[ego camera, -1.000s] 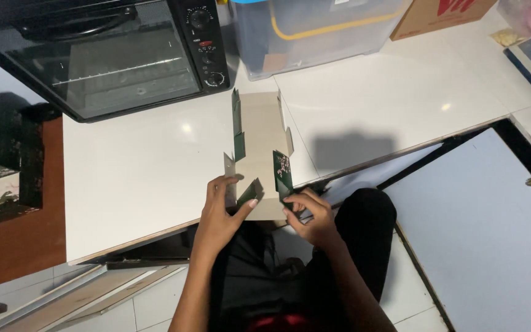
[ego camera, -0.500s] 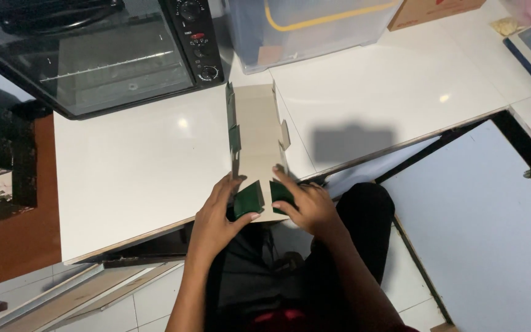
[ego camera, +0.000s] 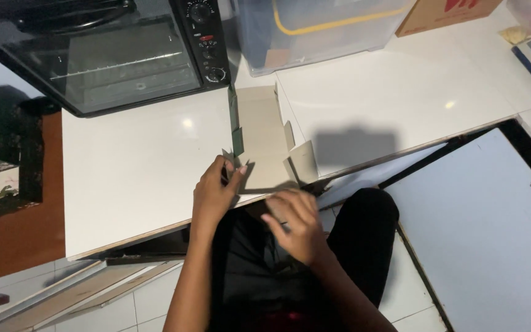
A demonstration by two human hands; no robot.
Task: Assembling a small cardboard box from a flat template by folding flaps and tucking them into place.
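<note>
A flat cardboard box blank point(ego camera: 264, 138), tan inside with dark green edges, lies on the white table point(ego camera: 136, 172) and reaches to its front edge. My left hand point(ego camera: 215, 193) pinches the blank's near left flap, fingers curled on it. My right hand point(ego camera: 296, 224) hovers just below the table's front edge, blurred, its fingers loosely bent; I cannot tell whether it touches the near end of the blank.
A black toaster oven point(ego camera: 112, 55) stands at the back left. A clear plastic bin point(ego camera: 314, 31) and a brown carton point(ego camera: 444, 12) sit at the back. A second white tabletop point(ego camera: 401, 92) adjoins on the right. My dark-clothed legs point(ego camera: 364, 246) are below.
The green near flaps that both hands held up have been folded down. My right hand has dropped back below the table edge, while the left stays on the left flap.
</note>
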